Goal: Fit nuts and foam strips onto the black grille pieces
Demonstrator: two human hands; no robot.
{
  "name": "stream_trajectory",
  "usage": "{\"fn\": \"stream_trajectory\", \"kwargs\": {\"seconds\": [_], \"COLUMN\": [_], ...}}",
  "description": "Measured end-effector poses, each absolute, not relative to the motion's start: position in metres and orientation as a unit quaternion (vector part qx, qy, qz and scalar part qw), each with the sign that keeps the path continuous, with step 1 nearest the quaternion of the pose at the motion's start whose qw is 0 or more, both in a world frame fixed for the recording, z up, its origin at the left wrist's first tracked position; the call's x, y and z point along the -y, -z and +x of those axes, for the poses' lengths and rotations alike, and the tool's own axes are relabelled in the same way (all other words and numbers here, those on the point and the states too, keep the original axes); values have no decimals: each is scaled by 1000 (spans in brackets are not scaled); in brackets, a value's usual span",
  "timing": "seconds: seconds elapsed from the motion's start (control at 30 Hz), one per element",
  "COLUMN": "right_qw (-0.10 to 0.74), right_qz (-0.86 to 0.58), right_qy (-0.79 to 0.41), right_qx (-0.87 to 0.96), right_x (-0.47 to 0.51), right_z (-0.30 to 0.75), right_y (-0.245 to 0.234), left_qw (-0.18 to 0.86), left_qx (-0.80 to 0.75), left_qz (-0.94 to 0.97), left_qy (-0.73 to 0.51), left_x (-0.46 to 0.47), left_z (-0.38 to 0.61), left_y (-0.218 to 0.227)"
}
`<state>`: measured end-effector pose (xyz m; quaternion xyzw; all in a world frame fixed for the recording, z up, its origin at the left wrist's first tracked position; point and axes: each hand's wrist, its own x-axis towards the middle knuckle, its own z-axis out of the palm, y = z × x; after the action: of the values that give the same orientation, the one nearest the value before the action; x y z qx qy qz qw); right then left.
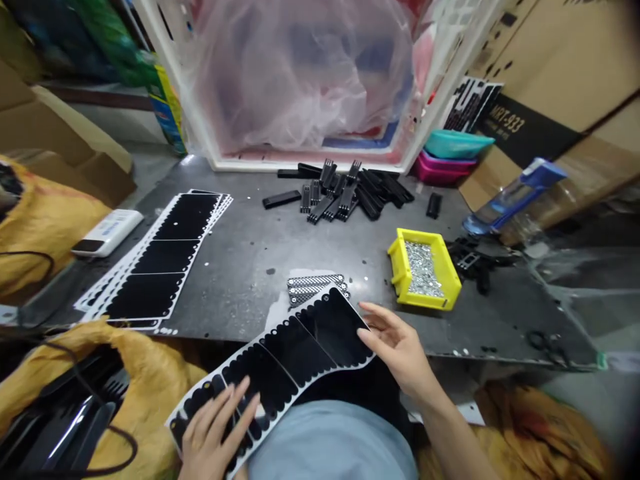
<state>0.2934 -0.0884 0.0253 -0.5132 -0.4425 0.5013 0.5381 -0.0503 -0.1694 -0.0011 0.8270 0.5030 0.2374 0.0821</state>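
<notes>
A long white-backed sheet of black stickers (pixel 305 340) with scalloped edges lies tilted above my lap, its upper end over the table edge. My left hand (pixel 215 427) lies across its lower left end, fingers spread on top; the thumb is mostly hidden. At the upper right end, my right hand (pixel 395 340) has the sheet's edge between thumb and fingers. Just beyond the sheet, several patterned strips (pixel 315 283) with small holes rest side by side on the table, partly covered by it.
A yellow bin (pixel 453 287) of small metal parts stands right, scissors (pixel 547 343) near the table's right edge. Black plastic pieces (pixel 345 193) lie piled before a white crate (pixel 305 163). Further sticker sheets (pixel 170 247) are stacked left, beside a white box-shaped device (pixel 113 230).
</notes>
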Motion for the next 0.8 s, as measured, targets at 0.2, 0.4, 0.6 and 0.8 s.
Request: {"fn": "stream_trajectory", "kwargs": {"seconds": [0.2,0.4,0.6,0.8], "right_qw": [433,467,500,467], "right_qz": [-424,-432,-498,-541], "right_qy": [-437,-286,-211,-324], "right_qx": [665,716,676,620], "right_x": [118,127,120,116], "right_z": [281,264,254,277], "right_y": [-42,-32,-24,-17], "left_qw": [328,526,480,397], "left_qx": [-500,-506,-484,-395], "left_qz": [718,592,640,742], "left_qy": [-358,-342,-355,-369], "left_x": [81,68,81,65], "left_z": [31,64,70,92], "left_y": [-63,-46,-35,-17]}}
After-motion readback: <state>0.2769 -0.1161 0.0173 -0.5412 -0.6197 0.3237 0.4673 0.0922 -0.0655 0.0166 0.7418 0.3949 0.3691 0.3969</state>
